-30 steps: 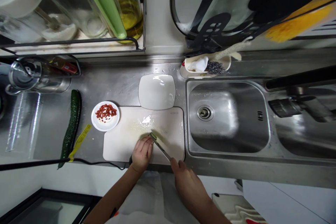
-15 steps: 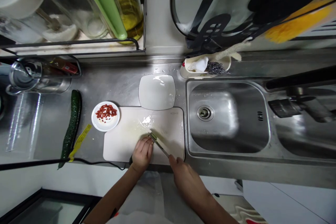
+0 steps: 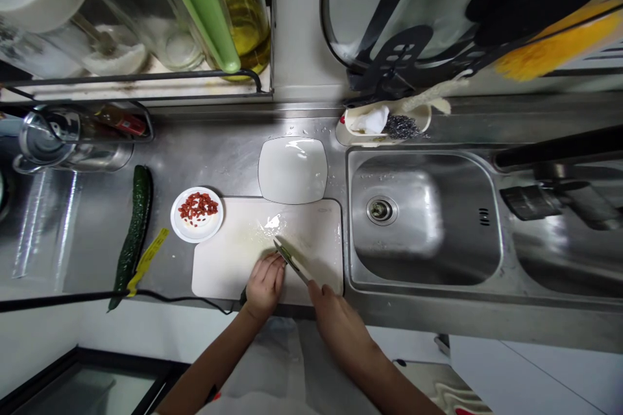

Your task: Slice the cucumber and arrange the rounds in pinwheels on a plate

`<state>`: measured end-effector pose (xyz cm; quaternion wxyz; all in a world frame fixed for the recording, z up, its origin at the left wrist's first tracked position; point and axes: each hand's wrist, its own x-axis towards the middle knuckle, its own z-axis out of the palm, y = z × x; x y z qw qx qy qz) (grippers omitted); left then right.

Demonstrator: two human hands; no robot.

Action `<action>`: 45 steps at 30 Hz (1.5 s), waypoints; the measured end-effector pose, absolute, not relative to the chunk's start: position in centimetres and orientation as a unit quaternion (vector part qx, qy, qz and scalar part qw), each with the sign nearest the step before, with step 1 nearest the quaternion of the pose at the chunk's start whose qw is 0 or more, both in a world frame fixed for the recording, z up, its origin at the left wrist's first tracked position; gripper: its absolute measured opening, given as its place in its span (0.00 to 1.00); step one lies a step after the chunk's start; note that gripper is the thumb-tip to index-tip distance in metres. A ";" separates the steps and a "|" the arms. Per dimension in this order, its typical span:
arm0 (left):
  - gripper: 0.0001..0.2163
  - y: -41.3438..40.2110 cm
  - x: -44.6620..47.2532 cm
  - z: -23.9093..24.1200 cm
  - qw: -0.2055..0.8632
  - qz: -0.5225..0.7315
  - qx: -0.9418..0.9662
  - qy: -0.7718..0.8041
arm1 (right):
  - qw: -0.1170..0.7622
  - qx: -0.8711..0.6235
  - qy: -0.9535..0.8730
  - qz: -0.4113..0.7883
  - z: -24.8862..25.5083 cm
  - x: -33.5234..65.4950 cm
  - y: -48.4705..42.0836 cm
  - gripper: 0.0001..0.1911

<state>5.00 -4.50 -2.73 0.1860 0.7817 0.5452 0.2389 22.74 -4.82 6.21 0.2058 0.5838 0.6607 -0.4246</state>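
While the right hand (image 3: 341, 321) is wrapped around the handle of a knife (image 3: 294, 262), the left hand (image 3: 264, 284), with fingers bent, holds a mostly hidden cucumber piece (image 3: 243, 296) on the white cutting board (image 3: 219, 262), just beside the blade.

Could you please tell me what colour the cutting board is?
The cutting board is off-white; the head view shows it best.

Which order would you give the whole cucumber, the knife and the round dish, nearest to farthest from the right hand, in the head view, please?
From the right hand:
1. Knife: held in it.
2. Round dish: to the left.
3. Whole cucumber: farther left, beyond the dish.
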 end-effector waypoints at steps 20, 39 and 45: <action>0.13 -4.6 5.1 -2.7 0.193 0.235 0.781 0.546 | 0.186 0.595 0.675 -0.395 2.3 21.7 -5.5 0.23; 0.14 -4.6 5.0 -2.4 0.213 0.244 0.764 0.558 | 0.204 0.623 0.668 -0.353 4.8 22.7 -6.8 0.22; 0.13 -4.6 5.1 -2.5 0.214 0.250 0.762 0.558 | 0.185 0.649 0.644 -0.361 4.9 23.8 -6.3 0.20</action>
